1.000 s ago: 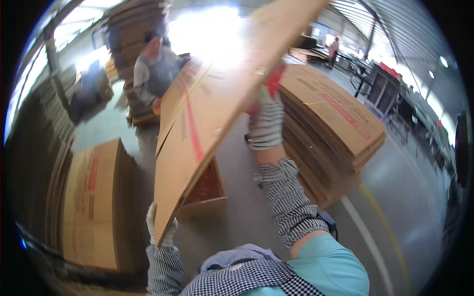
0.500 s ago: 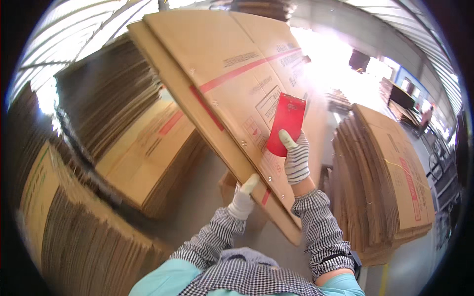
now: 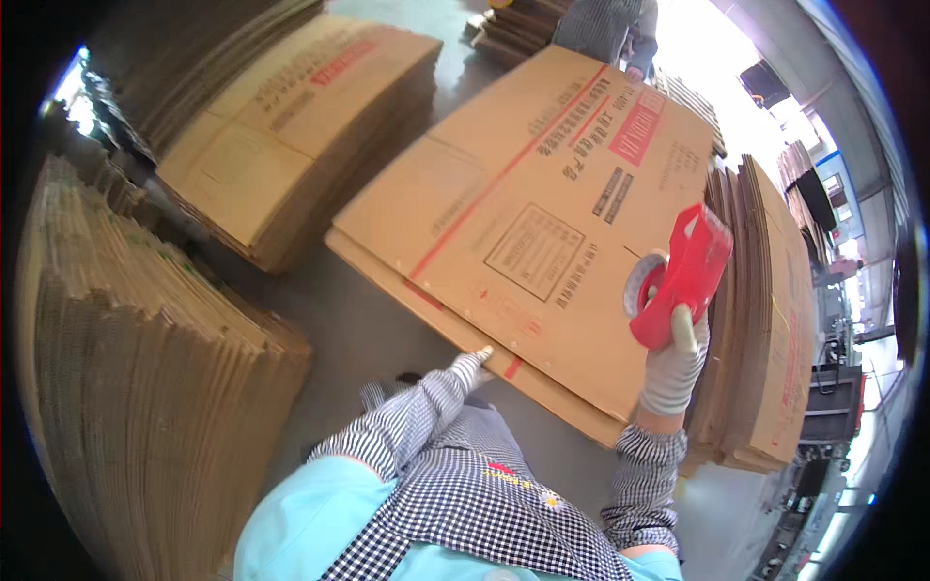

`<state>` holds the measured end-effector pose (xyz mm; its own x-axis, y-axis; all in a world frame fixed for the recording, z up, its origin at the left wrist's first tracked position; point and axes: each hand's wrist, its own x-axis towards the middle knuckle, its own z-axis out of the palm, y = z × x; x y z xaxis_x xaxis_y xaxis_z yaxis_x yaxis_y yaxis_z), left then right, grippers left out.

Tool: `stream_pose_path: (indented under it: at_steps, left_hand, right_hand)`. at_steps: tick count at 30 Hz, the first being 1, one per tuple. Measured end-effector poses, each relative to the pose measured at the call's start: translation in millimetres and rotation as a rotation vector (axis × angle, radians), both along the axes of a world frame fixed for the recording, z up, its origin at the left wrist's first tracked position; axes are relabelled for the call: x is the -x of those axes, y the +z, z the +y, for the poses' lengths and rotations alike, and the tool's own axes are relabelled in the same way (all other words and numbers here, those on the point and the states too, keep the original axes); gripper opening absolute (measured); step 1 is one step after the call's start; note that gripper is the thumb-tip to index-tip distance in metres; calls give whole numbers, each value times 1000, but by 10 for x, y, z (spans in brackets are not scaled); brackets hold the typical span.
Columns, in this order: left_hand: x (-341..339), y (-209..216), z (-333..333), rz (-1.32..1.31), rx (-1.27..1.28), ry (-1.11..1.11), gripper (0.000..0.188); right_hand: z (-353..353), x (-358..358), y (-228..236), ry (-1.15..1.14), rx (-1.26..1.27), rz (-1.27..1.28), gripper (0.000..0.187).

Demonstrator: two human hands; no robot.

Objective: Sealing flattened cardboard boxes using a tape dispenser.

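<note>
A large flattened cardboard box [image 3: 455, 203] with red and black print lies tilted in front of me, its layers showing at the near edge. My left hand [image 3: 473, 368], in a whitish glove, grips that near edge with the thumb on top and the fingers hidden beneath. In my right hand [image 3: 675, 368], also gloved, is a red tape dispenser [image 3: 686, 276], held upright over the box's right side. A roll of tape [image 3: 642, 281] shows on the dispenser's left side. My right fingers are closed round its lower end.
Stacks of flattened boxes stand at the near left [image 3: 165, 387], the far left [image 3: 291, 116] and the right [image 3: 775, 329]. Beyond the box's far edge is another person [image 3: 605, 29], a hand near its corner. Grey floor [image 3: 339, 339] shows between the stacks.
The box has come down from steeply raised to a flatter tilt. My right hand has moved right and turned the dispenser, so its tape roll now shows. Another person has come into view.
</note>
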<state>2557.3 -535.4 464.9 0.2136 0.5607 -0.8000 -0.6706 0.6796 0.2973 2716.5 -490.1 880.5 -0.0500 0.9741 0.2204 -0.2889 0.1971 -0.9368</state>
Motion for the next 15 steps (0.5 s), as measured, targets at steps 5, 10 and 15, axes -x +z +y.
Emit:
stream_pose_path:
  at_steps: [5,10,15]
  left_hand:
    - [-140,-333,-341,-38,86,-481,48]
    - [-170,-926,228,233,147,268,26]
    - [-308,-437,487,107,-184,278,56]
  right_hand:
    - [-931,-729,-745,-120,300,41,73]
    - [-1631,-1130,-1353,-92,589,80,69]
    - [-1958,-1423,-1867,-40,762,47,66]
